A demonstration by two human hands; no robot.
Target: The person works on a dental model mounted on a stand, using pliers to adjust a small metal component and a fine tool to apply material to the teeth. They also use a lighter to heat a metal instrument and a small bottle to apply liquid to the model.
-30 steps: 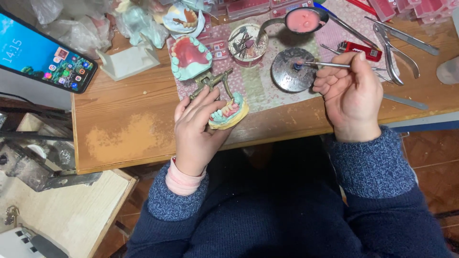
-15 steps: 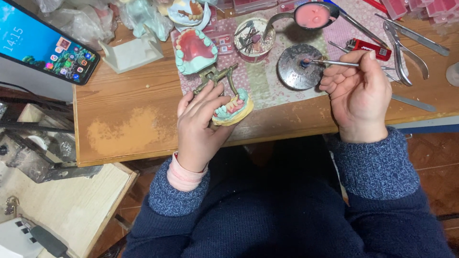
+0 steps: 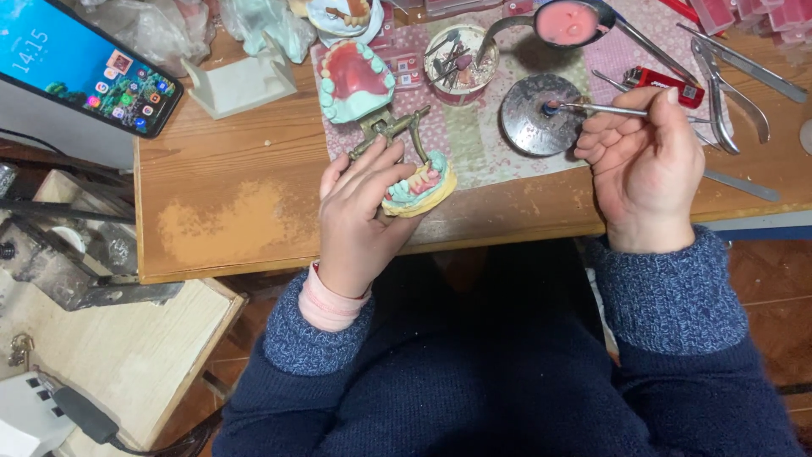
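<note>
Beside the gripped articulator's denture model (image 3: 420, 186), the left hand (image 3: 364, 211) clasps it; the right hand (image 3: 643, 165) pinches a wax instrument (image 3: 596, 108), tip on a metal dish (image 3: 537, 114).

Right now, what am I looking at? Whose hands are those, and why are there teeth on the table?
The picture comes from a camera worn on a person's head, looking down at their own two hands. The left hand holds a model of teeth on a metal hinged frame, with its upper half tipped open. The right hand holds a thin metal tool, its tip on a round metal dish. On the wooden table also lie a phone, a spoon of pink stuff, pliers and a red lighter.
</note>
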